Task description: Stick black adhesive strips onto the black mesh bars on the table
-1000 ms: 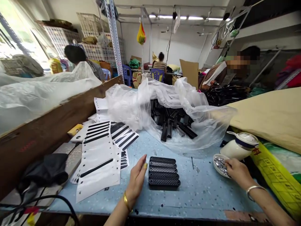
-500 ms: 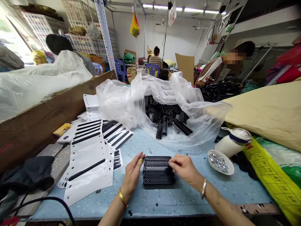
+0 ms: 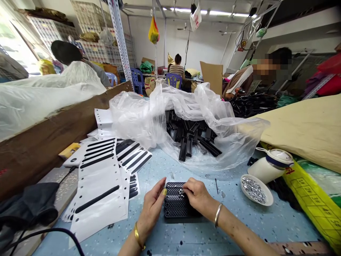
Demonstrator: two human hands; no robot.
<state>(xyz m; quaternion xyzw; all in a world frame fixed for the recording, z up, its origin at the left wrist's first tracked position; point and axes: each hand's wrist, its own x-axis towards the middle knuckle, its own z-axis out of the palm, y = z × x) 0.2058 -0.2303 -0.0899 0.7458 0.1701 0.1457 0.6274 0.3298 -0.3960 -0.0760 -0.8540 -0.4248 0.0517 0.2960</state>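
Note:
A black lattice-topped rack point(image 3: 176, 203) made of several parallel strips lies flat on the blue table in front of me. My left hand point(image 3: 154, 199) is beside its left edge with fingers stretched out, its thumb against the rack's corner; the thumb tip has a yellow covering. My right hand point(image 3: 198, 195) is closed in a pinch above the rack's upper right part. Small shiny silver pieces point(image 3: 182, 192) show at its fingertips, too small to name exactly. A white bowl point(image 3: 269, 201) of similar silver bits stands to the right.
A clear plastic bag point(image 3: 133, 113) spills black ribbed plastic parts point(image 3: 189, 137) at the back. White sheets with black strips point(image 3: 103, 188) lie left, by a wooden board point(image 3: 53, 122). A white lidded mug point(image 3: 269, 165) stands right. Other people sit farther off.
My right hand has moved left over the rack, and silver pieces now show at its fingertips. My left hand stays at the rack's left edge. The view has shifted slightly.

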